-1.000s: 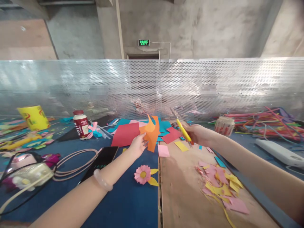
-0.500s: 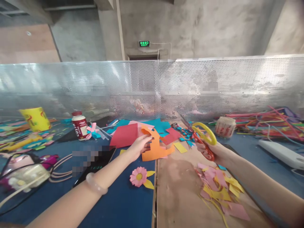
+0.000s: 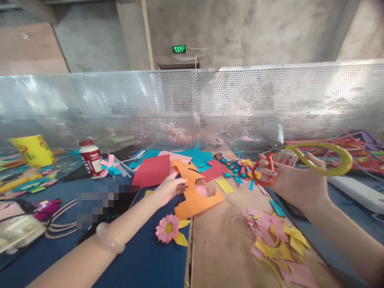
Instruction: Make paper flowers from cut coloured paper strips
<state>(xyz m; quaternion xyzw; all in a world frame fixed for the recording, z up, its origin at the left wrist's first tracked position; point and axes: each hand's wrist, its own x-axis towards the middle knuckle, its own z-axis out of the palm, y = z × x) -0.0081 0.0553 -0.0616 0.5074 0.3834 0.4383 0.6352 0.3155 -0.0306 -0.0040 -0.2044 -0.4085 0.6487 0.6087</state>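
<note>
My left hand pinches the left edge of an orange sheet of paper with curved pieces cut out of it. In my right hand is a pair of scissors, raised above the table on the right. Its handles are spread wide, one yellow and one red-orange, and the blades point away from me. My fingers pass through the red-orange loop. Below my left hand lies a pink paper flower with yellow leaves. Behind the orange sheet is a red sheet of paper.
Pink and yellow scraps lie on the wooden board. A red-capped bottle and a yellow container stand at the left. A white device is at the right. A perforated metal screen runs behind.
My right hand has moved right and turned over, with the scissors' handles spreading wider apart. The orange paper has tilted in my left hand. The view has shifted slightly.
</note>
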